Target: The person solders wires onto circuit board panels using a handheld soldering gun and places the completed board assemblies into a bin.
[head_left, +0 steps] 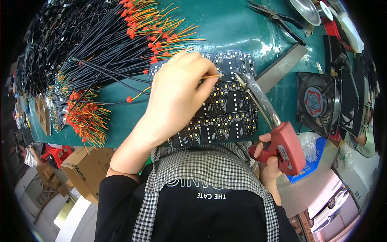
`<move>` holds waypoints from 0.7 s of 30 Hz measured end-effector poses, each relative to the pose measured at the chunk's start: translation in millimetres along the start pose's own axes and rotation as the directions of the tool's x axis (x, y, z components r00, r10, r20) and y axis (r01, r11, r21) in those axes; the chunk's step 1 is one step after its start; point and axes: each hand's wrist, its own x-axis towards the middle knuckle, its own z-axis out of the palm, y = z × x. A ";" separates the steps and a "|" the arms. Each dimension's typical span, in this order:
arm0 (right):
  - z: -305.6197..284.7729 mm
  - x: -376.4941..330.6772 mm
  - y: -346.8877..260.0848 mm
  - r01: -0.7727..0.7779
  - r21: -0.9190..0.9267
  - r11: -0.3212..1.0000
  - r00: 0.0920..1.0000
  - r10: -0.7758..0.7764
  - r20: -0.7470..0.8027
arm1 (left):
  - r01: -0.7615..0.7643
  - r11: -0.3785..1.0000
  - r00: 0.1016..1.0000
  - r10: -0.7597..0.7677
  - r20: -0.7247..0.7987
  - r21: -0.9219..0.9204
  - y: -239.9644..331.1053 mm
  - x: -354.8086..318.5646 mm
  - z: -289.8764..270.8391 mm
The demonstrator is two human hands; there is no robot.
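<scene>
My left hand (177,88) is closed in a pinch on a thin orange wire (210,76) and hovers over a black panel of circuit boards (234,97) dotted with small yellowish LEDs. The bare end of the wire reaches one board. My right hand (269,165) grips a red soldering gun (288,147), its long metal tip pointing up and left to the board near the wire's end. To the left of the panel lies a thick bundle of black cables (105,44) with orange wire ends and red pieces. My left hand hides part of the panel.
At the back right lie black-handled pliers (278,18) and a flat metal bar (282,66). A square black fan (317,103) stands on the right of the green table (225,26). A blue basket (308,165) is below at right, a cardboard box (86,169) at lower left.
</scene>
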 end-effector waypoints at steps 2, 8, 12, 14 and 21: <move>0.7 1.2 -0.8 -0.002 0.005 1.000 1.000 0.002 0.009 | -0.026 0.992 1.000 0.025 -0.011 -0.124 -3.2 0.9 -3.6; 4.2 1.7 -3.2 -0.028 0.015 0.999 1.000 0.028 0.012 | 0.009 0.994 0.999 -0.015 -0.047 -0.113 -5.0 -0.6 1.9; 5.9 3.5 -4.5 -0.059 -0.018 0.998 0.997 0.060 0.042 | -0.009 1.000 0.999 0.010 -0.045 0.024 -3.8 -0.2 6.1; 8.7 3.7 -3.1 -0.038 -0.029 0.999 0.999 0.039 0.020 | -0.017 0.999 0.999 0.018 -0.036 0.031 -4.4 0.8 5.8; 2.9 2.2 3.7 -0.024 -0.096 0.995 0.999 0.027 0.025 | -0.020 0.998 0.999 0.021 -0.026 0.056 -4.4 1.7 6.0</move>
